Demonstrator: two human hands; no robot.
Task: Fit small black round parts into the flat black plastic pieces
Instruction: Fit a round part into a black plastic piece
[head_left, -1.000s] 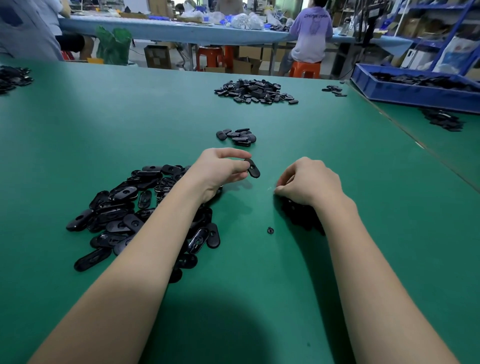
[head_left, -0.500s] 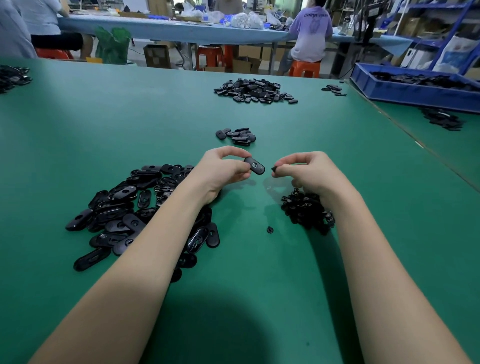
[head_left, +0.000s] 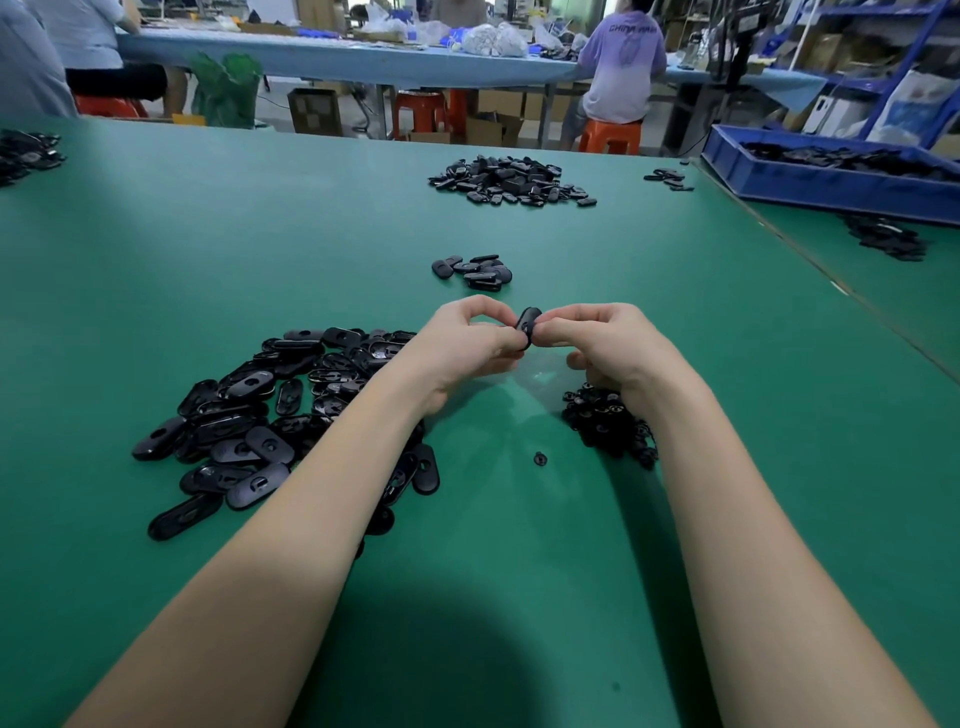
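Both hands meet above the table (head_left: 727, 467), working one piece (head_left: 528, 323) between them; the left hand (head_left: 467, 343) pinches it from its side with thumb and forefinger curled round the lower edge, and the right hand (head_left: 608, 343) presses its thumb and forefinger against the other face, the remaining fingers curled under. The piece stands nearly upright, edge toward the camera, right at the fingertips; a small round hole or boss shows on its face, but whether a round part already sits in it I cannot tell, since the right fingertips cover that spot.

By the look of it, the step in hand is the seating itself: the round part pushed into the piece. The next move probably calls for a firm squeeze until the part is flush, then setting the finished piece aside, likely on the small group (head_left: 472, 271) just beyond the fingers, and reaching for another from each heap.

Counts: one piece in hand; one loose round part (head_left: 540, 458) on the table, nearer the body than the fingers; roughly eight pieces in the small group; the big heap (head_left: 270, 415) under the left wrist holds too many to count, several dozen at a guess; the round-part heap (head_left: 605, 421) under the right wrist is likewise uncountable.
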